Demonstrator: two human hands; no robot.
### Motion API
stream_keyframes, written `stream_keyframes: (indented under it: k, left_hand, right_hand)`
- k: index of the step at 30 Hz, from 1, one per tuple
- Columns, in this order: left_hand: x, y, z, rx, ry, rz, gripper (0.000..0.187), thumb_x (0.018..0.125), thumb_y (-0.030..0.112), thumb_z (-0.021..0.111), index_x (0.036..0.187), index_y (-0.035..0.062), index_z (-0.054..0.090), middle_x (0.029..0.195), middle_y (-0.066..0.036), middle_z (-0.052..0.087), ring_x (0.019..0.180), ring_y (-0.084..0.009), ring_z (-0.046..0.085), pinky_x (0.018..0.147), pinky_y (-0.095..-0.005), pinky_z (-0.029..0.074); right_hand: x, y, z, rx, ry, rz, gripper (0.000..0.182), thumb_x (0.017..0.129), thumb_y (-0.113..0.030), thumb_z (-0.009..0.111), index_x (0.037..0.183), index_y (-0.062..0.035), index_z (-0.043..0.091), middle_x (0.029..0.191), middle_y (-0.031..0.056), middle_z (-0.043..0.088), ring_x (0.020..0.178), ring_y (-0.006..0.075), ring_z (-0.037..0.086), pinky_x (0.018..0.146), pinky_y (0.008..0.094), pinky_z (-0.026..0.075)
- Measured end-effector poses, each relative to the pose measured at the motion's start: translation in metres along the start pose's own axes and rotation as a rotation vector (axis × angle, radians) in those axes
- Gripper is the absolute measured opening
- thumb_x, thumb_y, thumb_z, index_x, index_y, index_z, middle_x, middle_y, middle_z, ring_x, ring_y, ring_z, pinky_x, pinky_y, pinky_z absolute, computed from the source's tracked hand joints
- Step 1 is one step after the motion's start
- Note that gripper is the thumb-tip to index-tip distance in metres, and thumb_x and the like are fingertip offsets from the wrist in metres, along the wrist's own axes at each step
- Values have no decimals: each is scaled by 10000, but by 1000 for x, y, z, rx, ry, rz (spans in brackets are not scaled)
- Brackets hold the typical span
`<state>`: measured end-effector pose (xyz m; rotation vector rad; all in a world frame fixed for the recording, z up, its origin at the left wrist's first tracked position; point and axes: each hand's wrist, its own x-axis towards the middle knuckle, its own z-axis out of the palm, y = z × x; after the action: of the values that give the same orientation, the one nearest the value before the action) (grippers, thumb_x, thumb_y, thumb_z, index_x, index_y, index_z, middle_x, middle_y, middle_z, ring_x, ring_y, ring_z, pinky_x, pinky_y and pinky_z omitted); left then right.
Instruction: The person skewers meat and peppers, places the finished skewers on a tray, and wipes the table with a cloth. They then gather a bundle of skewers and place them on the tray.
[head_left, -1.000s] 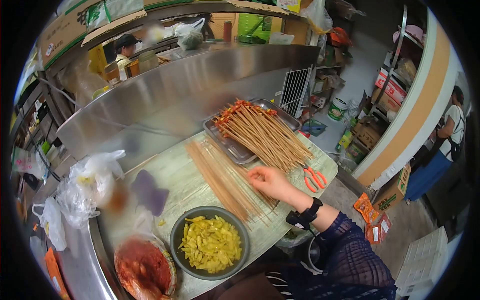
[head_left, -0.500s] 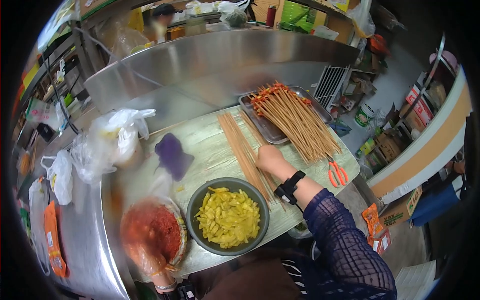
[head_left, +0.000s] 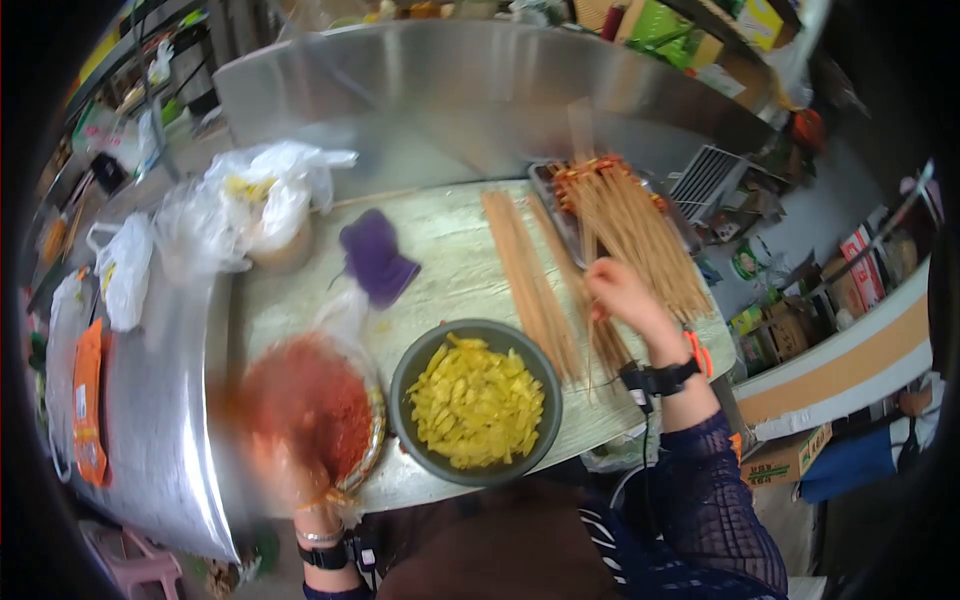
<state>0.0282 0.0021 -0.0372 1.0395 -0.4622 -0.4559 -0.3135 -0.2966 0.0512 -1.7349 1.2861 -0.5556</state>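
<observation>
My left hand (head_left: 285, 465), in a clear plastic glove, is at the near left side of a bowl of red minced filling (head_left: 345, 425). Its fingers blur into the red. My right hand (head_left: 622, 298) is closed in a pinch on thin wooden skewers (head_left: 582, 140), smeared by motion, raised over the table. Below it lie loose bare skewers (head_left: 530, 285) in long bundles. Between my hands stands a grey bowl (head_left: 400, 425) of yellow-green pickled pepper pieces (head_left: 478, 405). Beyond the right hand, filled skewers (head_left: 640, 235) with red-orange tips are heaped on a metal tray (head_left: 545, 185).
A purple cloth-like piece (head_left: 378, 258) lies on the pale tabletop (head_left: 450, 235). White plastic bags (head_left: 270, 195) stand at the left. Orange-handled scissors (head_left: 700, 352) are by the right edge. A steel panel (head_left: 440, 100) rises behind, and an orange packet (head_left: 90, 405) lies far left.
My right hand has lifted off the bare skewers, bringing some up in its fingers. The left hand stays at the red bowl. The whole view has shifted and turned slightly.
</observation>
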Motion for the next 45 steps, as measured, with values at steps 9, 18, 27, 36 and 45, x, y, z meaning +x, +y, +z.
stream_keyframes:
  k: [9, 18, 27, 36, 45]
  left_hand:
    - [3, 33, 17, -199, 97, -130, 345, 892, 118, 621, 1185, -39, 529, 1009, -119, 622, 815, -186, 592, 680, -290, 512]
    - [7, 53, -14, 1002, -366, 137, 101, 767, 18, 669, 848, -41, 660, 785, -80, 653, 668, -151, 595, 619, -269, 484]
    - [14, 62, -4, 1302, -629, 250, 129, 706, 115, 697, 695, 22, 607, 709, -150, 592, 705, -352, 578, 635, -426, 456]
    - [10, 43, 19, 1563, -866, 284, 138, 657, 155, 673, 741, 57, 627, 721, -165, 590, 736, -366, 594, 661, -468, 471]
    - [17, 49, 7, 1542, -622, 201, 159, 690, 148, 632, 819, 60, 667, 760, -169, 613, 761, -359, 600, 679, -447, 478]
  right_hand:
    - [-78, -52, 1, 392, 228, -411, 161, 948, -182, 523, 956, -25, 557, 763, 17, 549, 567, 68, 504, 514, 196, 375]
    - [-123, -48, 93, 376, -196, -493, 69, 896, -37, 531, 914, 8, 580, 847, 92, 566, 664, 145, 598, 612, 225, 472]
    - [-134, -43, 91, 310, -283, -463, 98, 901, -54, 541, 895, 30, 592, 810, 101, 561, 660, 149, 600, 611, 254, 483]
    - [-131, -38, 92, 361, -167, -492, 109, 919, -67, 531, 911, 33, 572, 892, 109, 532, 671, 151, 599, 630, 252, 491]
    - [-134, -33, 93, 469, -36, -494, 110, 920, -60, 522, 921, 40, 569, 898, 119, 526, 668, 149, 593, 623, 255, 486]
